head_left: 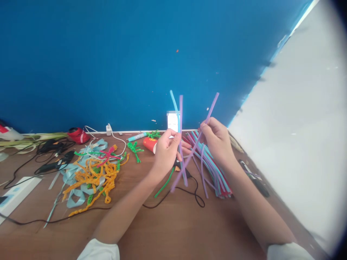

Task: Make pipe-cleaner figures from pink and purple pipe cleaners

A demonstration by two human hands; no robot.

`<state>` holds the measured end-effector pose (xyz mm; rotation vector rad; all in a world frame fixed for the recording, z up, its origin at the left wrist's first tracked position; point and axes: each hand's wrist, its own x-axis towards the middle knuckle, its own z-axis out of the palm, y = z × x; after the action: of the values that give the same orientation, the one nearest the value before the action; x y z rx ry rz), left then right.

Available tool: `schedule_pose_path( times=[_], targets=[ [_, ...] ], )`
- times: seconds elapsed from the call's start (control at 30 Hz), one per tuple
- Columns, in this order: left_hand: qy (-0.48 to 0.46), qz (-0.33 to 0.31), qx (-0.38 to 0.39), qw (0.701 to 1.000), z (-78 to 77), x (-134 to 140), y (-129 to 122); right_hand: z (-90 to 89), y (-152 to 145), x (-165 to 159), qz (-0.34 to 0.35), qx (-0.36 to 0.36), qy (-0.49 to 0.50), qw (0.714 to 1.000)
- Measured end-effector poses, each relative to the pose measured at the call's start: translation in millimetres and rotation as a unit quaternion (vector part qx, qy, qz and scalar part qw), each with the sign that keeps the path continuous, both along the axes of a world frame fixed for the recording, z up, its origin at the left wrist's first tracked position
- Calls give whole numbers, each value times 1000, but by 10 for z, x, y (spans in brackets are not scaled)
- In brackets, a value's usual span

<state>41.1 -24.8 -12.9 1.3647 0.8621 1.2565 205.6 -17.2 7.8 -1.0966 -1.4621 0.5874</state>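
Between the thumb and fingers of my left hand point(165, 150), a light blue pipe cleaner point(172, 97) and a purple pipe cleaner point(181, 112) stand upright, close together. My right hand point(217, 142) pinches a second purple pipe cleaner point(213, 105), which slants down to the left. Its lower part crosses the lower ends of the left-hand pair in this view. Below and behind my right hand, a bundle of purple, blue and red pipe cleaners point(221, 180) lies on the table, partly covered by the hand. A green pipe cleaner point(166, 185) rests below my left hand.
Orange pipe cleaners point(100, 177) tangle with blue ribbon point(76, 198) at left. A green twisted figure point(135, 151), red cup point(150, 144), marker point(137, 137) and lit phone point(172, 121) stand near the blue wall. Black cable point(199, 200) crosses the table; a power strip point(20, 195) lies far left.
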Motion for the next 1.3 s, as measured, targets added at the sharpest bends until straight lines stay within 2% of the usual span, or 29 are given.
schedule_pose_path(
  times=[0.07,0.17,0.3,0.47,0.63,0.7,0.77,0.87,0.93,1.03,1.13,1.23,1.3],
  targets=[
    [-6,-21,3,1000,-13,4,12,21,-3,0,16,7,-9,1000],
    [5,-60,0,998,-56,44,9,6,-18,-52,75,-6,-20,997],
    [39,-94,-16,995,-130,102,4,-81,-36,-175,142,-107,64,982],
    [74,-97,-12,993,-189,105,38,-98,-43,-234,134,-145,82,977],
    [48,-98,-2,994,-192,122,16,-122,-19,-229,174,-174,89,965],
    [49,-89,2,995,-182,132,-5,-146,16,-210,150,-168,91,970],
    [41,-59,9,997,-157,125,-13,-147,58,-158,99,-124,107,982],
    [5,-4,20,1000,-88,64,21,-75,91,-20,13,-31,133,991],
    [-16,26,26,999,-39,4,61,3,75,71,-11,-19,149,989],
    [-16,24,15,999,-8,-44,98,80,11,110,-19,-14,75,997],
    [8,-51,-22,998,-55,5,79,57,-52,8,23,-22,-7,999],
    [38,-97,-42,994,-129,98,33,-11,-74,-109,123,-115,-59,984],
    [53,-106,-52,992,-156,132,16,-33,-62,-118,144,-137,-73,977]
  ],
)
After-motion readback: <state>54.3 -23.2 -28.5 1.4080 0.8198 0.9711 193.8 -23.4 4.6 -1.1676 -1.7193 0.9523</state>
